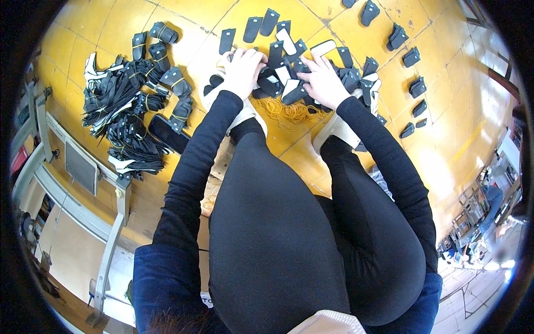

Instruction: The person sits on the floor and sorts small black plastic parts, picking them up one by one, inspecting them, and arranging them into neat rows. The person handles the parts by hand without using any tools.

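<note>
Small flat black pieces [252, 29], rounded at one end and some bearing little white labels, lie loosely spread on the floor ahead of me. A few show a white face, like the white piece [286, 41] between my hands. Over the left part of the pile, my left hand [243, 72] rests with its fingers stretched forward, holding nothing I can see. My right hand [325, 82] spreads its fingers on the pieces at the right side. What lies under both palms is hidden. A heap of yellow rubber bands [292, 110] sits just nearer, between my feet.
Banded black bundles [177, 81] and a large heap of black strips [117, 94] lie at the left, beside a dark phone-like slab [168, 133]. Small black stacks [417, 86] form a line at the right. A metal frame [78, 200] stands close on my left.
</note>
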Action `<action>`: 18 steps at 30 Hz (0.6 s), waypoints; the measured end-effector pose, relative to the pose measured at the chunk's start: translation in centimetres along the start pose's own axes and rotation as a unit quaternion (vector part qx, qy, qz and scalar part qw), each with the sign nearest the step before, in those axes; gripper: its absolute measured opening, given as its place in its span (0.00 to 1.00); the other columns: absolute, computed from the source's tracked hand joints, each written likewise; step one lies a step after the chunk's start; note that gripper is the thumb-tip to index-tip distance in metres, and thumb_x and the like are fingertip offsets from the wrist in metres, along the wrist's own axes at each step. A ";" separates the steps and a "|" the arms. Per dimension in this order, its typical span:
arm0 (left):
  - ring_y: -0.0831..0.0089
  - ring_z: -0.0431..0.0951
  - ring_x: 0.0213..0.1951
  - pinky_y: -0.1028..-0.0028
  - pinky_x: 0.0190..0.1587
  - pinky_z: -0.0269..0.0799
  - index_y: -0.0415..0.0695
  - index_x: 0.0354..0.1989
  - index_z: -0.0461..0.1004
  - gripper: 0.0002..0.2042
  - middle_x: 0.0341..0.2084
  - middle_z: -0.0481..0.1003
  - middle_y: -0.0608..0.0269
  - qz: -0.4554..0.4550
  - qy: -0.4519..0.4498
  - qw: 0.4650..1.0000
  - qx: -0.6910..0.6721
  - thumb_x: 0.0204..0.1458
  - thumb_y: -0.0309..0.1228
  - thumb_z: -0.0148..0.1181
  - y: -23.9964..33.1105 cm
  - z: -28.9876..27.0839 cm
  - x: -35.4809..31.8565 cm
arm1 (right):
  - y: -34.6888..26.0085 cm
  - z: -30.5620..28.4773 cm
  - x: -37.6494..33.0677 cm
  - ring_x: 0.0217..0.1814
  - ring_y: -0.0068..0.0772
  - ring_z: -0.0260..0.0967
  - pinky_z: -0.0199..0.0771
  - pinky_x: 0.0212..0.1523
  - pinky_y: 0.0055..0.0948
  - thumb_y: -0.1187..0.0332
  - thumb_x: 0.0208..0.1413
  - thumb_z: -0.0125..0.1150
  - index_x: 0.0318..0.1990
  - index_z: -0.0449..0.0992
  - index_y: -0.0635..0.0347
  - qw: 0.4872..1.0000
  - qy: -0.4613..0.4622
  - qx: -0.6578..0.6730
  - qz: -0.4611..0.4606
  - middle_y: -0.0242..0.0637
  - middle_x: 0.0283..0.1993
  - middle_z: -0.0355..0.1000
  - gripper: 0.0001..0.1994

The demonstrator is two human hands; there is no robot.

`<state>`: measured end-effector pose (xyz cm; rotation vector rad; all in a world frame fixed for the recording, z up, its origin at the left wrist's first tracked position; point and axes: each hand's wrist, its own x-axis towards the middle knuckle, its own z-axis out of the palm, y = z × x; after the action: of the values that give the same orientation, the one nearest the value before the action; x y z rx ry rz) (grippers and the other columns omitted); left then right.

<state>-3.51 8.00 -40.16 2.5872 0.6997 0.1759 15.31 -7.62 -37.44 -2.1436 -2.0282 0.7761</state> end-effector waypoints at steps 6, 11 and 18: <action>0.72 0.67 0.49 0.50 0.53 0.49 0.54 0.34 0.71 0.05 0.38 0.70 0.74 0.016 0.034 0.994 0.101 0.48 0.31 0.56 1.3 -0.9 0.9 | -0.1 -0.3 1.3 0.65 0.44 0.52 0.49 0.65 0.42 0.66 0.44 0.61 0.34 0.80 0.59 0.998 0.004 0.057 0.022 0.38 0.49 0.66 0.11; 0.73 0.68 0.51 0.54 0.52 0.51 0.53 0.35 0.72 0.04 0.37 0.71 0.72 0.050 0.051 0.996 0.044 0.51 0.30 0.54 1.8 -0.7 1.3 | 0.9 -1.5 1.6 0.56 0.37 0.61 0.57 0.59 0.37 0.68 0.47 0.60 0.32 0.79 0.62 0.982 0.126 0.129 -0.055 0.32 0.43 0.68 0.08; 0.65 0.76 0.38 0.64 0.44 0.65 0.45 0.39 0.69 0.07 0.33 0.75 0.66 -0.043 -0.026 0.985 -0.166 0.53 0.29 0.51 1.1 -1.0 1.9 | 1.3 -4.4 -0.7 0.43 0.31 0.70 0.69 0.46 0.25 0.72 0.48 0.62 0.34 0.79 0.60 0.926 0.189 0.312 0.099 0.32 0.39 0.71 0.06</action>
<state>-1.60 8.48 -38.75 2.2312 0.6972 0.1799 18.30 -7.23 -33.89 -1.9310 -1.1779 0.8097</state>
